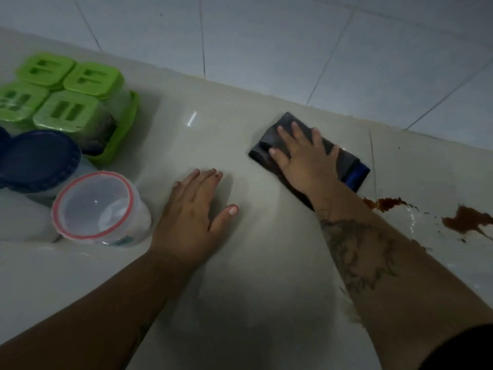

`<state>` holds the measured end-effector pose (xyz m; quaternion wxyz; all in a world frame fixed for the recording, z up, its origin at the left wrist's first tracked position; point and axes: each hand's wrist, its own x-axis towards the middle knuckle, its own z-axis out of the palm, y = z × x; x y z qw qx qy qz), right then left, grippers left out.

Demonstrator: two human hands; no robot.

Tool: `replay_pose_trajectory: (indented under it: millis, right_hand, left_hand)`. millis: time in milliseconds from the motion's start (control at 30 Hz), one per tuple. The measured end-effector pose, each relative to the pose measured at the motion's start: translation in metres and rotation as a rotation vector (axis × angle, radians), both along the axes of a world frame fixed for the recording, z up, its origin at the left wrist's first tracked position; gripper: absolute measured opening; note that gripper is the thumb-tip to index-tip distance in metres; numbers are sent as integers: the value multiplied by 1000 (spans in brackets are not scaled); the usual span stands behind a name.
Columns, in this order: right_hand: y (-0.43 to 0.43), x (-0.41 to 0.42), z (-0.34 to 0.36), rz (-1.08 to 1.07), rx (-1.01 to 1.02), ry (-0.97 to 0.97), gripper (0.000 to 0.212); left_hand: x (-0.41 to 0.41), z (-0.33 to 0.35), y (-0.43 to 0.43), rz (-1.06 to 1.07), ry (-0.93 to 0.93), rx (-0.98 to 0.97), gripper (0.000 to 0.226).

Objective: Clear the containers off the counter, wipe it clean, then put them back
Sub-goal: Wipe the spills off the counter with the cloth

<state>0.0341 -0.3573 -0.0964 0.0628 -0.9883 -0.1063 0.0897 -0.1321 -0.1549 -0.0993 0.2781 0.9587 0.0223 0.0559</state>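
So we're looking down at a pale, glossy counter (253, 276) that runs up to a tiled wall (293, 36). Both of our forearms come in from the bottom edge.

Nearest in, the left hand (192, 212) lies flat on the bare counter, palm down, fingers straight and together, thumb out to the side, holding nothing. Just to its left there's a clear tub with a red rim (98, 206), close to the hand but not touching it.

A bit further up, the right hand (304, 158) is pressed flat on a folded dark grey cloth (266, 140), fingers spread and straight, not curled round it. The cloth sits on the counter close to the wall. Its long axis runs from upper left to lower right, more or less parallel to the wall edge, and the end with the blue stripe points right.

Near that blue end, off to the right, there's a brown spill (466, 218) in splotches on the counter.

Back on the left, behind the clear tub, there's a jar with a dark blue lid (40, 158), and furthest back four green-lidded containers (66, 110) are packed together in a green tray.
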Motion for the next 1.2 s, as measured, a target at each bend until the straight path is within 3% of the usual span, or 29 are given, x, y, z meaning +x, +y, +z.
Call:
replay_pose_trajectory:
  millis: [100,200,333,500,633,767,900,1033,1100,1200]
  right_hand:
    - [-47,-1,1,-84,-40,-2,74]
    - [-53,-56,6,-29,-66,38,91]
    - [-7,-109,6,155,-66,21,84]
    - [21,-21,0,185,7,9,69]
    - [-38,54,-2,-56,39,-2,63]
    - [-85,12,4,-230,33,-6,62]
    - [-14,-50,3,-9,-12,-10,72]
    - [67,-18,3,224,47,-4,67]
    - [77,18,-1,231,67,10,63]
    - [35,53,-4,62,83,3,61]
  left_hand:
    - [2,-2,-1,18,28,57,73]
    - [2,-3,-3,11,62,104,75]
    - [5,-5,-6,0,100,240,74]
    - [5,-5,-6,3,129,252,65]
    - [6,-6,-6,-11,149,296,62]
    - [7,-7,-4,-24,162,333,59]
    - [9,-7,-5,-15,166,344,60]
    - [9,-8,-6,-4,167,344,62]
    - [9,-7,-5,-7,160,338,62]
    - [9,-5,-6,-17,167,346,62]
